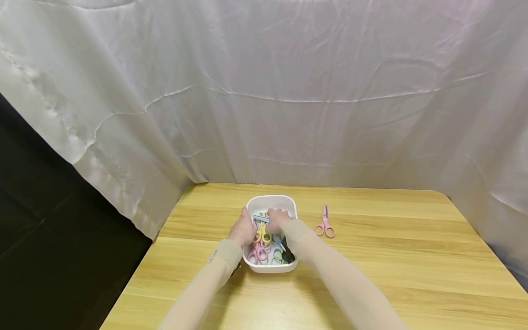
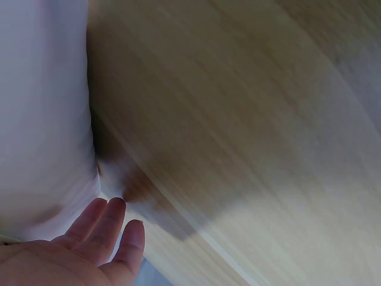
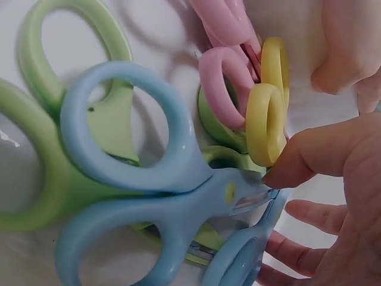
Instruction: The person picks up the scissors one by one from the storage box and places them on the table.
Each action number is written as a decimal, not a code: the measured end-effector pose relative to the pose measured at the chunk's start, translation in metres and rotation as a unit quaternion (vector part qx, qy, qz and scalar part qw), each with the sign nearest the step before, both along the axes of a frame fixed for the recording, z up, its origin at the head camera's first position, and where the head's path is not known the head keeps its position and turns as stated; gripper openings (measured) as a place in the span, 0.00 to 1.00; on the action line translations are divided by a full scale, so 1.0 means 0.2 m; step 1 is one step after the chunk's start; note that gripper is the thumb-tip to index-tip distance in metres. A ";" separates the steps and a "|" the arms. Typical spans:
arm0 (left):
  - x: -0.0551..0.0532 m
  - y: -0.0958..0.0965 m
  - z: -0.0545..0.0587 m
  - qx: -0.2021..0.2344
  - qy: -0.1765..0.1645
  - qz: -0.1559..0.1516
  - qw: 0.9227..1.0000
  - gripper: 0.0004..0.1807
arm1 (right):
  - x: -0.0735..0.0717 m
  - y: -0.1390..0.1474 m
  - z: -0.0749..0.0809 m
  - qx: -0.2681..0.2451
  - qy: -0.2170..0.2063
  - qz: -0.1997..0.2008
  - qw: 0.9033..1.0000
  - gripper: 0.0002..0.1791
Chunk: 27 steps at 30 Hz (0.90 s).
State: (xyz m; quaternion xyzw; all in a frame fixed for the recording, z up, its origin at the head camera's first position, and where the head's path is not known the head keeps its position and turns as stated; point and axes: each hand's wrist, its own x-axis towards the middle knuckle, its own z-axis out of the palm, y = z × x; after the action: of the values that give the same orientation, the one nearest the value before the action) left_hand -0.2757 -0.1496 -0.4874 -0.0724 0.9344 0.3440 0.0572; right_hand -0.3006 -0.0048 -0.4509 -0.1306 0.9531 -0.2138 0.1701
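Note:
A white plastic bin [image 1: 270, 269] holds several pairs of children's scissors in pink, yellow, blue and green. My left hand [image 1: 243, 229] grips the bin's left wall, thumb inside the rim; in the left wrist view its fingers [image 2: 128, 244] lie along the outside. My right hand [image 1: 278, 220] reaches into the bin. Up close, its thumb and fingers [image 3: 315, 217] pinch the blade end of a pair of blue scissors [image 3: 241, 253]. Another pair of blue scissors [image 3: 134, 190] lies over green scissors [image 3: 30, 196], beside pink scissors [image 3: 223, 83] and yellow-handled scissors [image 3: 265, 125].
To the right of the bin, a pair of pink scissors [image 1: 325, 224] lies on the wooden table [image 1: 392, 256], blades pointing away. Grey-white curtains [image 1: 288, 128] hang behind and at both sides. Black cloth [image 1: 62, 238] shows beyond the table's left edge.

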 end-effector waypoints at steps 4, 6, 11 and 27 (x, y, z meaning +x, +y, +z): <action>0.00 0.00 0.00 -0.007 0.004 -0.001 1.000 0.46 | 0.01 0.01 0.01 -0.001 -0.002 0.003 1.000 0.37; 0.00 0.00 0.00 -0.010 0.005 -0.002 1.000 0.46 | 0.01 0.01 0.01 0.000 -0.003 0.004 1.000 0.37; 0.01 0.00 0.00 0.000 0.003 -0.001 1.000 0.46 | 0.01 0.02 0.01 0.002 -0.007 0.002 1.000 0.35; -0.01 -0.01 -0.03 -0.015 0.019 -0.007 1.000 0.45 | -0.04 0.02 -0.04 -0.037 -0.048 -0.009 0.998 0.32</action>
State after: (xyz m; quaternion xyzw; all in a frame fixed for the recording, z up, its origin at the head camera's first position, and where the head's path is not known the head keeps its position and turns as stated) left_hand -0.2780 -0.1506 -0.4926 -0.0604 0.9409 0.3308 0.0412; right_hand -0.3090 -0.0002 -0.4583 -0.1178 0.9364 -0.2562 0.2091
